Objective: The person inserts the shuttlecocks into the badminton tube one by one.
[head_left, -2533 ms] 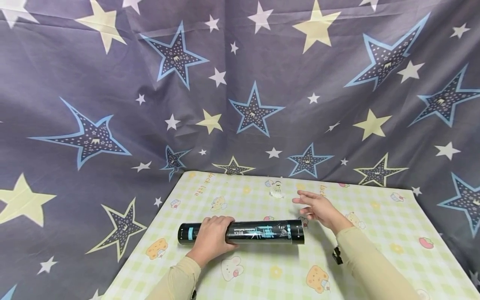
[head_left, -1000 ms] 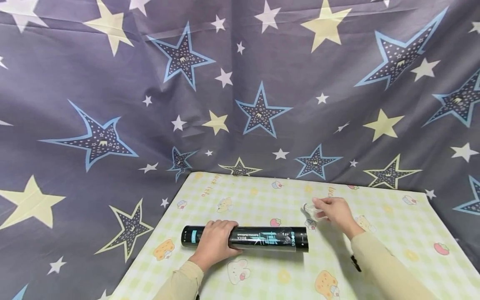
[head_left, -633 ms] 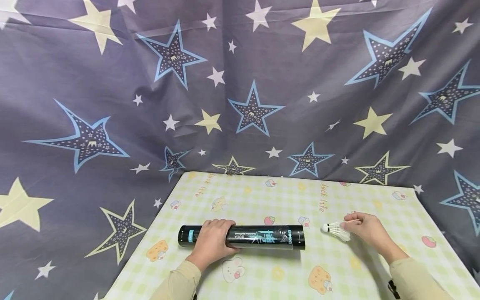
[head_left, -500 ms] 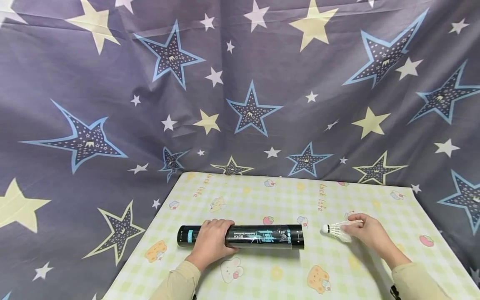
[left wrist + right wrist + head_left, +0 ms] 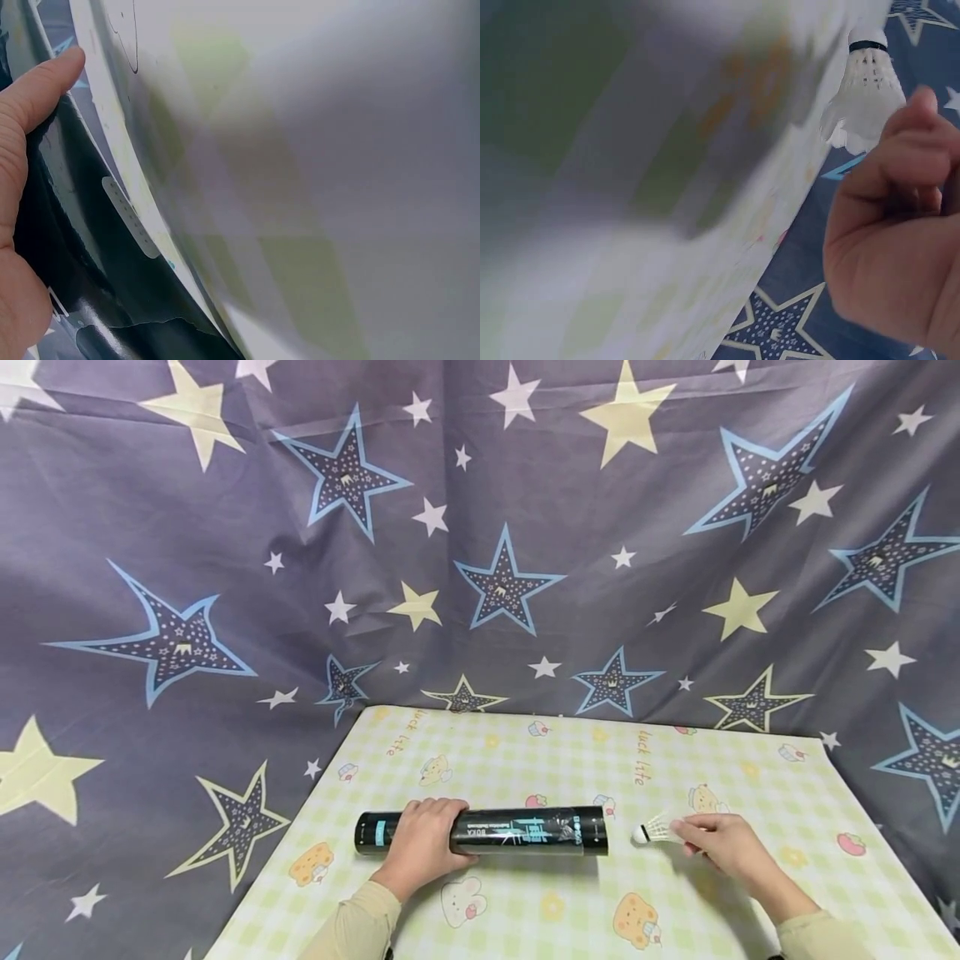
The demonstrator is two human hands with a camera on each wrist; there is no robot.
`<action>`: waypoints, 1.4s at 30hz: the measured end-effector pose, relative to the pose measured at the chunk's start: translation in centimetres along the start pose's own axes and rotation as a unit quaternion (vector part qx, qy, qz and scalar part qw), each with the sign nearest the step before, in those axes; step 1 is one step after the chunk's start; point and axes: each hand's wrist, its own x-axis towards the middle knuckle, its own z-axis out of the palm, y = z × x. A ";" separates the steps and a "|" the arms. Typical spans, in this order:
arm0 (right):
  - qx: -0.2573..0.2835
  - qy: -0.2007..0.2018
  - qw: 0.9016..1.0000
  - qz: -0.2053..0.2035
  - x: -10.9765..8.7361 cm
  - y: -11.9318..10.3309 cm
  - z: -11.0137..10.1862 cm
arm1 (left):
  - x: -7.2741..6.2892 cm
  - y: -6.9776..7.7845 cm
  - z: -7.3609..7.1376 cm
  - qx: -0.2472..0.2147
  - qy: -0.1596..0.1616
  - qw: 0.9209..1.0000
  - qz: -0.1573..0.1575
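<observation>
A black shuttlecock tube (image 5: pixel 525 830) with blue and white print lies sideways over the table in the head view. My left hand (image 5: pixel 426 842) grips it near its left end; in the left wrist view the thumb (image 5: pixel 52 82) lies along the dark tube (image 5: pixel 97 217). A white feather shuttlecock (image 5: pixel 657 831) with a black band is pinched at its feather end by my right hand (image 5: pixel 723 847). Its cork points left, a short way from the tube's right end. The right wrist view shows the shuttlecock (image 5: pixel 866 90) beside the curled fingers (image 5: pixel 911 161).
Under both hands is a table (image 5: pixel 487 760) with a green-and-white checked cloth printed with cartoon bears, strawberries and cupcakes. A dark curtain (image 5: pixel 465 568) with stars hangs behind the table's far edge and along its left side.
The right hand has taken the shuttlecock from the back of the table, brought it right and nearer, turned its cork leftward, then moved it slightly toward the tube. The left hand stays on the tube.
</observation>
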 end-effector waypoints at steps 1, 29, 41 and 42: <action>0.028 -0.007 1.000 0.003 -0.3 -0.2 0.2 | 0.0 0.0 0.0 0.000 0.001 1.000 -0.002; 0.239 -0.198 0.946 -0.087 -2.3 -4.0 5.8 | 1.2 1.2 0.0 -0.001 0.022 1.000 -0.013; 0.239 -0.179 0.951 -0.084 -2.6 -4.2 6.9 | 1.4 1.9 0.3 -0.010 0.033 0.999 -0.009; 0.241 -0.179 0.951 -0.080 -2.6 -4.3 6.9 | 1.4 1.9 0.4 -0.009 0.033 0.999 -0.009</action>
